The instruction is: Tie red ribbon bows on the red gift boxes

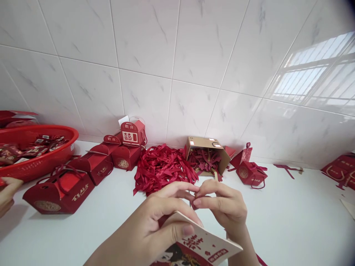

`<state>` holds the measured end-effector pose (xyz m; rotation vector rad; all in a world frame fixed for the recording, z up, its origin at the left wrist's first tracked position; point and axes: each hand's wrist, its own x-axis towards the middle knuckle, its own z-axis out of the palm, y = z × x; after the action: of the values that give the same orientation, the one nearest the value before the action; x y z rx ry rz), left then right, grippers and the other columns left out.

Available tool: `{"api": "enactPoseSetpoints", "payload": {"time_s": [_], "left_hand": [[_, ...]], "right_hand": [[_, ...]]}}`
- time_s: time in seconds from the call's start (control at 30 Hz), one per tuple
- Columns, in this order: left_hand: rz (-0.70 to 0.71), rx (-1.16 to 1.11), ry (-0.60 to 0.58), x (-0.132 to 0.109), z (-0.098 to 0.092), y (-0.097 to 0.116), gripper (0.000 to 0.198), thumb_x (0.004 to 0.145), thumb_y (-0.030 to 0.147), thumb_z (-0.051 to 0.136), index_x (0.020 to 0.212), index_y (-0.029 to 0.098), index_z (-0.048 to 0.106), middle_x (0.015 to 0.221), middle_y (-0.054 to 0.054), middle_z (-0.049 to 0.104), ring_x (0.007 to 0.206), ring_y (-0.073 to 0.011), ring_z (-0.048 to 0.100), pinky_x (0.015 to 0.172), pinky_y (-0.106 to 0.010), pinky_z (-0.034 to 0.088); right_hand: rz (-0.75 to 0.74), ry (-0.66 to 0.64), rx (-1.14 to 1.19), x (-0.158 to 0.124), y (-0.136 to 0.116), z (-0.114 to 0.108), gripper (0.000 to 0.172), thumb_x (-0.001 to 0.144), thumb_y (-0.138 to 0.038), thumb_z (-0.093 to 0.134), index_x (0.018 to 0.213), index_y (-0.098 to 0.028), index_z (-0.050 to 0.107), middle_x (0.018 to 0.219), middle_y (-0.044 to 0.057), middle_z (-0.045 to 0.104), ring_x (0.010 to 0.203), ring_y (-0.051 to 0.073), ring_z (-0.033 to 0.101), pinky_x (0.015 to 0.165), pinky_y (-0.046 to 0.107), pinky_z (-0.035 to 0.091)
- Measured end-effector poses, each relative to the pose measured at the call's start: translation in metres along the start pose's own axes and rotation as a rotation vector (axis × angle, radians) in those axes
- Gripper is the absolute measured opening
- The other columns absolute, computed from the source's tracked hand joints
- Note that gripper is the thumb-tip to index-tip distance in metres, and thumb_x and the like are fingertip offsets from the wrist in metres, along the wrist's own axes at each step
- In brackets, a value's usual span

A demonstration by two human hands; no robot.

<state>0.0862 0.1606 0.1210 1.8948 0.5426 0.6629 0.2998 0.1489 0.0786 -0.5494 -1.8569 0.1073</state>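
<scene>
My left hand (155, 225) grips a red-and-white printed gift box (205, 242) between thumb and fingers, close to me. Its panel bears red characters and a dark-haired figure, and it is tilted; the lower part is cut off by the frame. Just above the top edge, my right hand (224, 201) has thumb and fingertips pinched together, meeting the left fingertips. A small dark bit shows between them, mostly hidden, and I cannot make out what it is. A strip of red ribbon (261, 260) hangs by my right wrist.
Behind my hands lie a pile of red ribbons (163, 166) and a cardboard box (226, 157) of dark red cut-outs. Red gift boxes (69, 192) line the left, near a red basket (69, 138) of wrapped packets. Another person's hand (8, 194) enters at left. Red bags (342, 168) lie far right.
</scene>
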Motion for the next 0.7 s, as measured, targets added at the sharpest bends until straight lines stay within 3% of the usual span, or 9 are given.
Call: {"api": "enactPoseSetpoints", "payload": {"time_s": [0.23,0.43,0.5,0.6,0.7], "left_hand": [[0.013,-0.054,0.002,0.001,0.000,0.003,0.016,0.089,0.031,0.057,0.089,0.027,0.072,0.121,-0.003,0.056,0.116,-0.0210,0.052,0.089,-0.027,0.048],[0.000,-0.092,0.024,0.005,0.000,-0.001,0.015,0.088,0.031,0.059,0.087,0.027,0.073,0.120,-0.002,0.059,0.124,-0.0213,0.047,0.095,-0.028,0.045],[-0.002,-0.125,0.088,0.009,0.000,-0.004,0.016,0.087,0.034,0.060,0.084,0.025,0.073,0.121,-0.003,0.061,0.125,-0.0226,0.046,0.096,-0.028,0.045],[-0.065,-0.245,0.278,0.015,0.000,-0.008,0.022,0.086,0.040,0.060,0.087,0.022,0.072,0.108,-0.005,0.067,0.107,-0.0225,0.060,0.083,-0.028,0.051],[-0.129,-0.367,0.453,0.020,0.002,-0.010,0.027,0.083,0.044,0.062,0.087,0.018,0.069,0.080,-0.004,0.069,0.074,-0.0181,0.065,0.062,-0.025,0.053]], "right_hand": [[-0.022,0.008,-0.091,0.006,-0.003,0.000,0.031,0.090,-0.006,0.049,0.103,-0.024,0.070,0.083,0.005,0.064,0.072,0.014,0.063,0.060,0.026,0.053],[-0.004,0.031,-0.158,0.008,-0.004,0.002,0.032,0.087,-0.003,0.050,0.100,-0.024,0.071,0.083,0.005,0.065,0.071,0.014,0.064,0.060,0.025,0.054],[0.037,0.050,-0.171,0.006,0.001,-0.002,0.032,0.087,-0.003,0.051,0.098,-0.024,0.071,0.084,0.005,0.066,0.071,0.014,0.065,0.059,0.025,0.054],[0.137,0.197,-0.235,0.000,0.008,-0.018,0.029,0.084,-0.003,0.057,0.094,-0.025,0.072,0.085,0.004,0.067,0.073,0.015,0.065,0.059,0.026,0.053],[0.242,0.534,-0.253,-0.008,0.008,-0.037,0.024,0.078,-0.006,0.066,0.093,-0.025,0.072,0.085,0.004,0.068,0.077,0.017,0.064,0.061,0.028,0.052]]}}
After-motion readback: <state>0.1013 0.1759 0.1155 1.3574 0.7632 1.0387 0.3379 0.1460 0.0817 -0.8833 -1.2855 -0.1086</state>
